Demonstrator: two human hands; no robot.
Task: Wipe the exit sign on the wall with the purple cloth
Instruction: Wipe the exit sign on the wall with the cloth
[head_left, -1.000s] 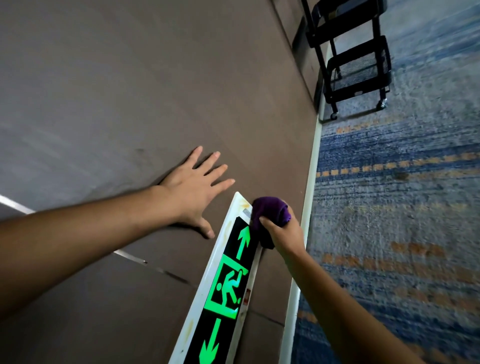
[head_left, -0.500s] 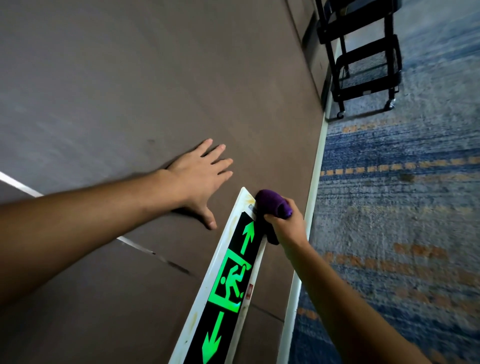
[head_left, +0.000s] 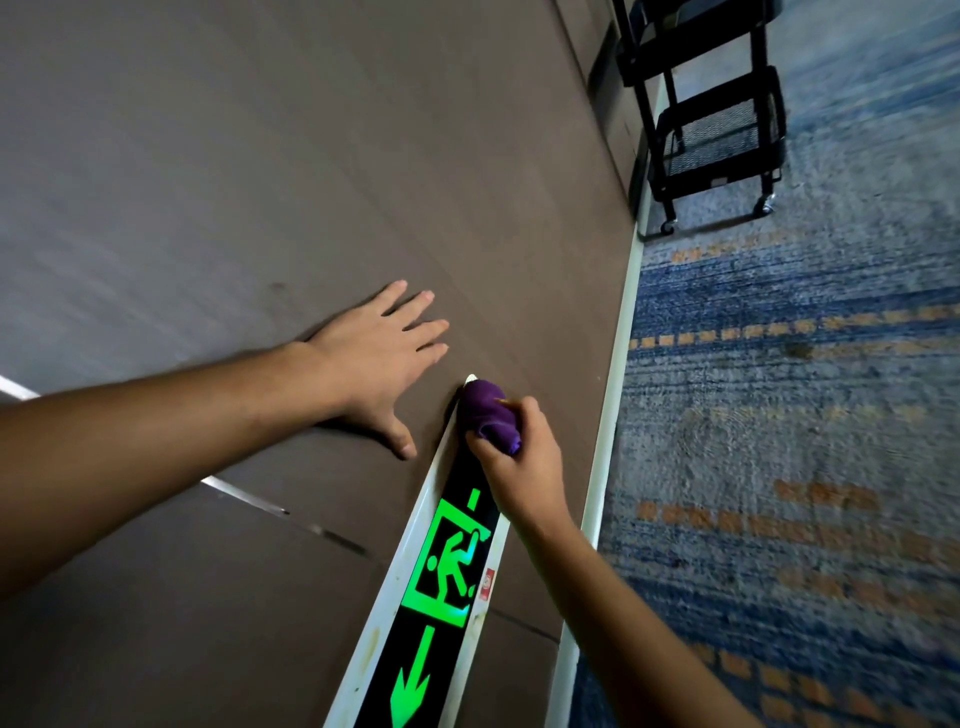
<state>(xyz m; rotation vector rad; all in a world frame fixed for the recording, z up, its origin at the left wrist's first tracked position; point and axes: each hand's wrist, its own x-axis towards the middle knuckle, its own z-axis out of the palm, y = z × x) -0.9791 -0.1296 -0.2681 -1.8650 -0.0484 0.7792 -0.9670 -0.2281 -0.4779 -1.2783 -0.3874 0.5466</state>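
Note:
A long exit sign (head_left: 447, 566) with a white frame, black face and glowing green arrows and running figure is set low on the brown wall. My right hand (head_left: 524, 462) grips a bunched purple cloth (head_left: 488, 413) and presses it on the sign's far end, hiding the upper arrow there. My left hand (head_left: 382, 358) lies flat on the wall just left of the sign, fingers straight and spread.
The brown wall (head_left: 260, 182) has a thin metal seam strip (head_left: 244, 493). A white baseboard (head_left: 618, 374) runs along the blue and orange carpet (head_left: 805, 441). A black wheeled cart (head_left: 711, 104) stands against the wall farther along.
My right hand has slid the cloth up the sign to its far corner, covering the upper green arrow. My left hand stays flat on the wall; the view shifted slightly.

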